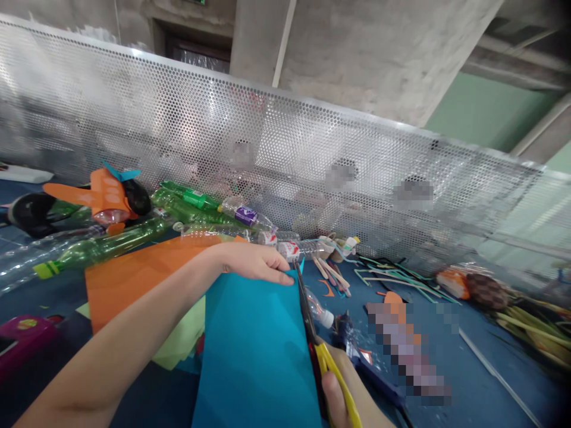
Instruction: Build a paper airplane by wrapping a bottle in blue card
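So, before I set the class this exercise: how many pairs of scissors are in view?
1: the yellow-handled scissors, held in the right hand, blades at the right edge of the blue paper sheet. Others may be hidden among the clutter.

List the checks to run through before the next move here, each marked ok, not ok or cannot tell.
1. Blue paper sheet steadied: ok, the left hand holds it near its far right corner.
2. Yellow-handled scissors in grip: ok, the right hand is on the handles.
3. Blades at the sheet: ok, they lie along its right edge.
4. Left fingertips well away from the blades: not ok, they look close to the tips.
5. Blades open or closed: cannot tell from this angle.
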The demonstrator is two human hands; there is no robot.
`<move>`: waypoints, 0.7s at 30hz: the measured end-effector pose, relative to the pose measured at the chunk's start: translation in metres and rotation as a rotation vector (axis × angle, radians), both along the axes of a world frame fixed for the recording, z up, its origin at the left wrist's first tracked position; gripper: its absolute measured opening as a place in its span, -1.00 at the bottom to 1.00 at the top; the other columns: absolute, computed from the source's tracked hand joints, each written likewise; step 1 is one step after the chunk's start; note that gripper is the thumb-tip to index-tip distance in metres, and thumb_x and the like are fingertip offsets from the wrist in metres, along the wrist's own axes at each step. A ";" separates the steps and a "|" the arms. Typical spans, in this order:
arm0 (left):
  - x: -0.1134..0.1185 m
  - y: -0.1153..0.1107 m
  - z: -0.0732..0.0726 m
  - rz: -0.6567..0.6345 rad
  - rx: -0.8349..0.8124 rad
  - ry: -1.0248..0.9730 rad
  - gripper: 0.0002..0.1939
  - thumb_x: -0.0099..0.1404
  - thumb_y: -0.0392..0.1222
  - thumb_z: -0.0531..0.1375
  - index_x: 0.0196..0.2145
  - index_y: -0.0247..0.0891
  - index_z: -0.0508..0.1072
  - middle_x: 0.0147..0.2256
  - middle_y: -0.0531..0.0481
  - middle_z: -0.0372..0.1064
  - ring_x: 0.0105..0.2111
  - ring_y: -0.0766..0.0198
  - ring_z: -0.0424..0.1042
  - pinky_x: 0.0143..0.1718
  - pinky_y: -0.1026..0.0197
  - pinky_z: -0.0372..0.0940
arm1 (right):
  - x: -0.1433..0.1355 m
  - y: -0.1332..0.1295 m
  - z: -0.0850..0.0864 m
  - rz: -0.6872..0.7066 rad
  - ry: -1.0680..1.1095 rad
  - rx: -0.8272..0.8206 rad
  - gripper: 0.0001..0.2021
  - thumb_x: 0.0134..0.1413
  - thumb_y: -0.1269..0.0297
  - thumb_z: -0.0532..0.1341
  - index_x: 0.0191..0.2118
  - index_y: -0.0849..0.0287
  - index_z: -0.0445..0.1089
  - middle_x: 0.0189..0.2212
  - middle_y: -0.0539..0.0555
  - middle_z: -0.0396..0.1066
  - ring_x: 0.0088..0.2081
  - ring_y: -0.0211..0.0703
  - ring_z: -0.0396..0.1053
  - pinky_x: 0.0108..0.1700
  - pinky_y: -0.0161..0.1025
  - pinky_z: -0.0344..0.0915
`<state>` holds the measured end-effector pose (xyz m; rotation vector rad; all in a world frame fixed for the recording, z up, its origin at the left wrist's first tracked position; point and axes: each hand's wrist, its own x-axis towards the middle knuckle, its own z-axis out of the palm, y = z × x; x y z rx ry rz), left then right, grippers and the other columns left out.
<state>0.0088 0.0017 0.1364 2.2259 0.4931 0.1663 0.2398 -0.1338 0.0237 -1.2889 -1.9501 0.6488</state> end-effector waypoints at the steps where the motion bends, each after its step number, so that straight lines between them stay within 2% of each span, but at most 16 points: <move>1: 0.000 -0.001 0.001 0.000 0.000 -0.002 -0.56 0.32 0.09 0.07 -0.59 -0.25 0.20 -0.63 0.15 -0.06 -0.63 0.38 -0.07 -0.60 0.27 -0.07 | -0.001 0.000 0.000 -0.005 0.009 -0.004 -0.30 0.11 -0.33 -0.10 0.02 0.10 0.44 -0.21 0.18 0.52 -0.10 0.21 0.43 -0.08 -0.05 0.42; 7: 0.001 -0.001 0.000 0.009 -0.027 -0.015 -0.57 0.31 0.09 0.10 -0.59 -0.25 0.24 -0.65 0.16 -0.06 -0.64 0.38 -0.07 -0.60 0.27 -0.08 | -0.003 -0.004 -0.004 -0.073 0.054 0.021 -0.31 0.17 -0.28 -0.10 0.06 0.18 0.41 -0.05 0.23 0.46 0.01 0.20 0.36 0.02 -0.04 0.34; 11: 0.001 0.000 -0.002 0.015 -0.042 -0.025 -0.59 0.30 0.08 0.11 -0.58 -0.24 0.28 -0.64 0.16 -0.04 -0.64 0.38 -0.07 -0.60 0.27 -0.09 | -0.003 -0.005 -0.005 -0.068 0.060 -0.048 -0.26 0.12 -0.34 -0.12 0.05 0.15 0.42 -0.17 0.18 0.51 -0.10 0.15 0.42 -0.05 -0.08 0.38; 16: 0.000 0.002 -0.004 0.020 -0.068 -0.019 -0.57 0.31 0.09 0.10 -0.57 -0.26 0.28 -0.63 0.14 0.05 -0.62 0.38 -0.01 -0.58 0.30 -0.02 | -0.003 -0.006 -0.007 -0.174 0.105 -0.027 -0.36 0.15 -0.27 -0.03 0.01 0.15 0.42 -0.07 0.19 0.47 -0.04 0.13 0.40 -0.02 -0.09 0.35; 18: -0.003 0.005 -0.004 0.035 -0.089 -0.011 -0.59 0.32 0.09 0.09 -0.54 -0.26 0.32 -0.61 0.13 0.12 -0.60 0.38 0.06 -0.56 0.31 0.03 | -0.005 -0.002 0.000 -0.149 0.104 -0.040 -0.40 0.17 -0.25 -0.05 -0.15 0.18 0.45 -0.21 0.17 0.50 -0.16 0.07 0.44 -0.10 -0.13 0.38; 20: -0.010 0.009 -0.003 0.063 -0.087 -0.012 -0.61 0.32 0.09 0.09 -0.50 -0.26 0.37 -0.57 0.11 0.22 -0.58 0.37 0.15 -0.52 0.32 0.09 | -0.005 0.008 0.011 -0.054 0.056 -0.097 -0.44 0.17 -0.24 -0.05 -0.33 0.18 0.40 -0.48 0.08 0.45 -0.40 -0.07 0.42 -0.31 -0.21 0.39; 21: -0.014 0.011 -0.003 0.086 -0.071 -0.020 -0.61 0.32 0.09 0.10 -0.49 -0.26 0.39 -0.55 0.10 0.26 -0.57 0.37 0.18 -0.50 0.33 0.12 | -0.002 0.015 0.018 -0.028 0.027 -0.126 -0.48 0.16 -0.22 -0.02 -0.36 0.18 0.36 -0.54 0.04 0.40 -0.47 -0.12 0.38 -0.40 -0.25 0.35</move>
